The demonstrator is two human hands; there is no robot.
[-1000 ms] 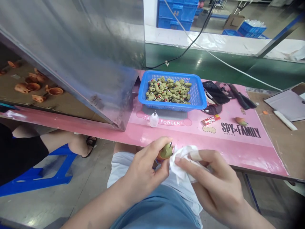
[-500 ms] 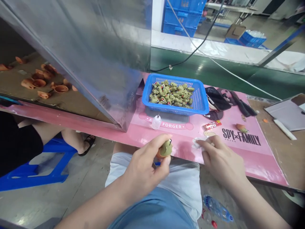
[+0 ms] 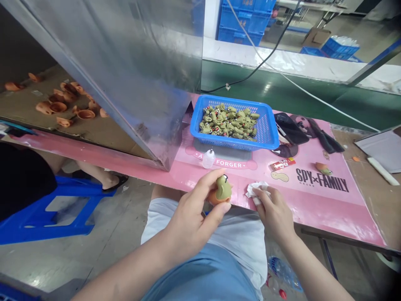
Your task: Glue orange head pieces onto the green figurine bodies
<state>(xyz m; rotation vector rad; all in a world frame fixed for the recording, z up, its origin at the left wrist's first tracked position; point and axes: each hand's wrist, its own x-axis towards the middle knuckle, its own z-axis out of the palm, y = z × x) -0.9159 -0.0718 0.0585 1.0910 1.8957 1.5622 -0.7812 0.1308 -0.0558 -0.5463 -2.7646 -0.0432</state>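
Observation:
Between the thumb and fingers of my left hand [image 3: 194, 213] is a small green and orange figurine [image 3: 223, 189], held upright over the table's front edge. My right hand [image 3: 277, 211] pinches a crumpled white tissue [image 3: 257, 190] on the pink table mat [image 3: 313, 207]. Beyond my hands stands a blue basket [image 3: 275, 136] with many small green figurine parts [image 3: 230, 121] inside. A small clear squeeze bottle [image 3: 208, 159] with a thin dark tip stands in front of the basket. Another green and orange figurine [image 3: 323, 169] lies on the mat at the right.
A metal panel [image 3: 150, 75] rises at the left; behind it, orange cup-like parts [image 3: 62, 104] lie on brown board. A red wrapper [image 3: 282, 163] and black items [image 3: 291, 128] lie on the mat. A person's leg [image 3: 94, 169] shows beside a blue stool [image 3: 72, 213].
My right hand has moved left and now grips the tissue, which it was reaching at before. My left hand keeps the figurine, turned slightly and shifted a little right. The camera view has shifted slightly.

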